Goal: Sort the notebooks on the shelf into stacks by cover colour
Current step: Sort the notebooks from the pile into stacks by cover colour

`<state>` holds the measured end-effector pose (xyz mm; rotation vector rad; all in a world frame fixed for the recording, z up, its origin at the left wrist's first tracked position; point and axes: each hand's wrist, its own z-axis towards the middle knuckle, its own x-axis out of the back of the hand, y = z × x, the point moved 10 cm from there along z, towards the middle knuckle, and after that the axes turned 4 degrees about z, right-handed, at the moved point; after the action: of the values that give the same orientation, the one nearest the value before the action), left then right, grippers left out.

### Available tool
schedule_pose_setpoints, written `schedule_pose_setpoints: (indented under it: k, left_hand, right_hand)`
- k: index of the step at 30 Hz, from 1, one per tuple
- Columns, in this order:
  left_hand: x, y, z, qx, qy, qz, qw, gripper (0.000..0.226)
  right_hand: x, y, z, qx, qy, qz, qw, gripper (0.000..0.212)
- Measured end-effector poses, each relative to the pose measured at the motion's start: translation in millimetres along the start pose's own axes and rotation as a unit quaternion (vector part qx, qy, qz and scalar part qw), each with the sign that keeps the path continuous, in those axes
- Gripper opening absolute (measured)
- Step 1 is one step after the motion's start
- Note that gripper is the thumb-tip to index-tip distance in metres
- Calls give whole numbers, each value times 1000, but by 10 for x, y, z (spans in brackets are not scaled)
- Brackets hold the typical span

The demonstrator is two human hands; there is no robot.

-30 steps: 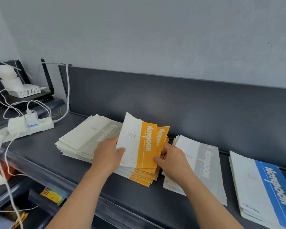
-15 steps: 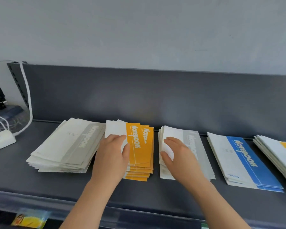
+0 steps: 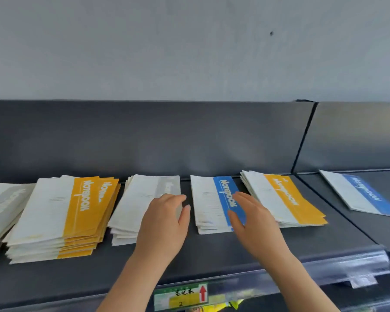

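1. On a dark grey metal shelf [image 3: 212, 255], closed behind by a back panel [image 3: 144, 136] of the same grey, notebooks lie in separate stacks in one row. A pale grey wall [image 3: 167, 52] rises above and bears one small dark mark [image 3: 271, 33].
2. Order from the left:
   - left grey stack [image 3: 0, 210], cut by the frame edge
   - left orange stack [image 3: 54, 217], tall and fanned
   - middle grey stack [image 3: 140, 199]
   - blue stack [image 3: 209, 203]
   - right orange stack [image 3: 284, 199]
3. A single blue notebook [image 3: 360, 194] lies apart on the neighbouring shelf bay [image 3: 369, 226], beyond a seam in the panel.
4. Each cover is white with a coloured band carrying "Notebook" in white lettering. The word is blurred on the grey covers.
5. A clear rail [image 3: 324, 273] runs along the front edge. It holds a green and yellow tag [image 3: 180, 294] with a red upward arrow, the numeral 2 and handwriting that cannot be read.
6. Both hands are apart, fingers extended, gripping nothing. The left hand [image 3: 164, 224] rests on the middle grey stack. The right hand [image 3: 252, 221] lies over the right side of the blue stack; contact cannot be confirmed.
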<state>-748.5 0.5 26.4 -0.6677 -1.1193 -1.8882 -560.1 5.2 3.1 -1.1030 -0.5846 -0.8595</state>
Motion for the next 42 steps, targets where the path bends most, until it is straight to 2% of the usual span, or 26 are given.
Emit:
schedule_pose_setpoints:
  k: [13, 17, 22, 27, 30, 34, 38, 42]
  left_hand:
    - [-1516, 1932, 22, -33, -75, -83, 993, 35]
    - [-1848, 2379, 142, -56, -97, -73, 991, 27]
    - [-2335, 2859, 374, -68, -136, -109, 982, 31]
    - [-2906, 3082, 586, -47, -194, -100, 975, 40]
    - [-3207, 3119, 682, -7, -243, -108, 964, 42]
    - [-3467, 3138, 813, 30, -283, -136, 949, 22]
    - [-3558, 3048, 911, 75, -277, -159, 945, 25]
    - [-3595, 2987, 952, 86, -255, -148, 952, 17]
  right_hand:
    - [1359, 2183, -328, -90, 37, -49, 994, 43]
    - [1635, 2617, -362, -120, 46, -67, 989, 35]
    - [1866, 3197, -252, -160, 56, -96, 981, 24]
    - [1914, 3780, -63, -193, 27, -134, 972, 19]
    - [1845, 3938, 46, -190, -21, -145, 971, 22]
    - [1753, 3954, 40, -177, -59, -111, 976, 36]
    - [1793, 3900, 10, -150, -30, -56, 987, 33]
    - [1925, 4027, 18, -188, 53, -58, 979, 29]
